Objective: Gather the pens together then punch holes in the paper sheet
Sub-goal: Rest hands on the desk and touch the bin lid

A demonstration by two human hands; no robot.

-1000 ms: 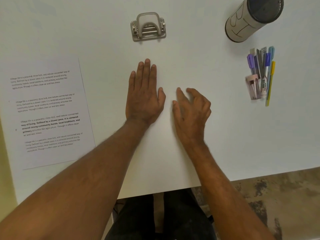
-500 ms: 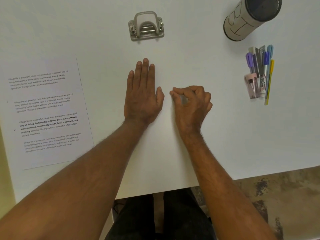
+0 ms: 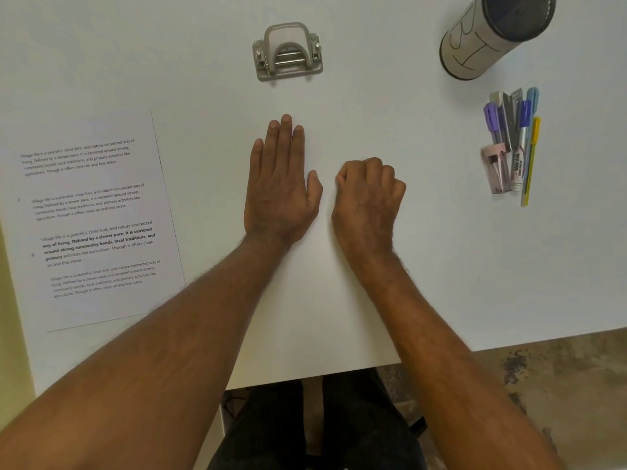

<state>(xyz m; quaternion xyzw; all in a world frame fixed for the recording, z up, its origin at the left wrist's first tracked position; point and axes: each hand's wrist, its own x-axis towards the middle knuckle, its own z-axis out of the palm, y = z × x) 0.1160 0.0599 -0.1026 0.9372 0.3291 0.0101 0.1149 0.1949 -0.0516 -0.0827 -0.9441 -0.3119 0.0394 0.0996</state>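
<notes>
Your left hand (image 3: 280, 188) lies flat on the table (image 3: 424, 266), palm down, fingers straight and pressed together, holding nothing. Your right hand (image 3: 368, 198) rests just beside it, fingers curled into a loose fist; you cannot tell if anything is inside. The pens (image 3: 514, 144) lie bunched together at the right, near the cup (image 3: 492, 39). The punch (image 3: 288, 52) sits beyond your left hand. The paper (image 3: 91, 215) lies flat at the left.

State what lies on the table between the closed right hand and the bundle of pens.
Nothing: in the head view, only bare white table separates the right hand from the pens.
</notes>
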